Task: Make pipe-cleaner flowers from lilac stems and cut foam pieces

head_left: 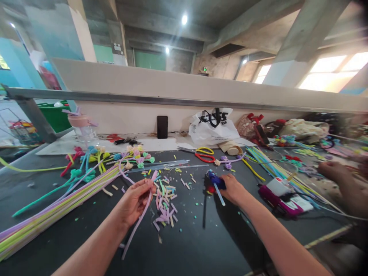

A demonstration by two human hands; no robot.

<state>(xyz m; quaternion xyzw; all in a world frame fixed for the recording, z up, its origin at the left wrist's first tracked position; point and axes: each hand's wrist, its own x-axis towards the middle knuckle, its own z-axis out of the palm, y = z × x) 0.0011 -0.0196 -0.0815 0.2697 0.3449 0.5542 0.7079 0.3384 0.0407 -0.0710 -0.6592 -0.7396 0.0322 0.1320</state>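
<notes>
My left hand (139,199) pinches a lilac pipe cleaner (138,222), which hangs down toward me past the fingers. A short blue piece shows at the fingertips. My right hand (230,188) is wrapped round a dark blue glue gun (213,178), with a pale translucent glue stick (219,194) poking out toward me. Between the hands lies a scatter of short cut pipe cleaner pieces (165,203) in lilac, cream and yellow. A bundle of long pipe cleaners (66,214) lies beyond my left arm.
Fluffy pipe cleaner flowers (138,155) lie at the back left. Scissors with red and yellow handles (204,153), a phone (162,127) and a white bag (212,126) are farther back. A magenta glue gun (277,201) lies right, near another person's hand (333,171).
</notes>
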